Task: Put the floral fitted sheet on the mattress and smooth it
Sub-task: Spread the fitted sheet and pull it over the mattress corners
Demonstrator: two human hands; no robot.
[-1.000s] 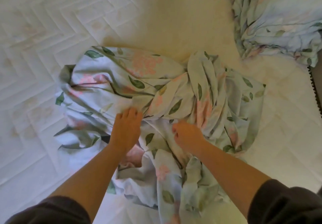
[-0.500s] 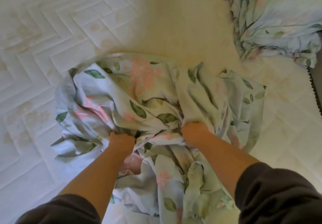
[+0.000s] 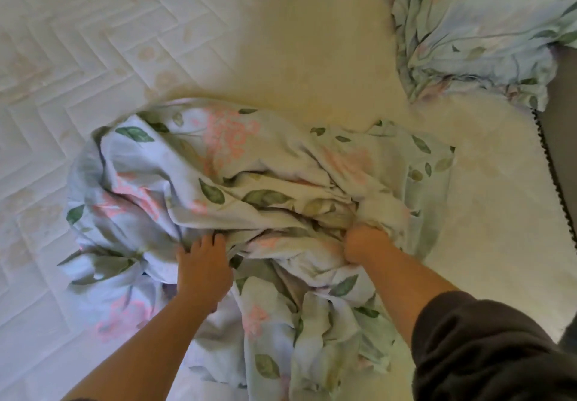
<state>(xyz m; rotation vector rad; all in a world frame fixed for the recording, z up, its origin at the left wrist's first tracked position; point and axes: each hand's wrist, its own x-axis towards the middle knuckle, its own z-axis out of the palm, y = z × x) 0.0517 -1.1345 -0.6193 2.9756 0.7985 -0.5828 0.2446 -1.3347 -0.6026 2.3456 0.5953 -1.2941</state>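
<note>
White quilted mattress (image 3: 93, 57) with herringbone stitching, bare across the left and top. A crumpled pale-blue floral fitted sheet (image 3: 193, 176), with pink blooms and green leaves, lies heaped mid-mattress, and no corner is fitted yet. The left hand (image 3: 203, 269) rests on the heap's near-left part. Its fingers (image 3: 215, 241) are nearly straight, tips pushed against a fold, gripping nothing. The right hand (image 3: 365, 243) sits just right of centre, fingers curled tight in a fist round a wad of the sheet, with a dark sleeve (image 3: 484, 354) on that forearm. Top right, well apart, is a second bundle of similar floral cloth (image 3: 468, 26) beside a dark studded bed edge (image 3: 559, 151).

Risks, as judged:
- The heap looks twisted and no elastic hem shows, so hauling on a random wad could tighten the tangle or spread the sheet wrong way round.
- With only one hand gripping, a pull may drag the whole heap instead of opening it.
- Once spread, the sheet could catch the second bundle.
</note>
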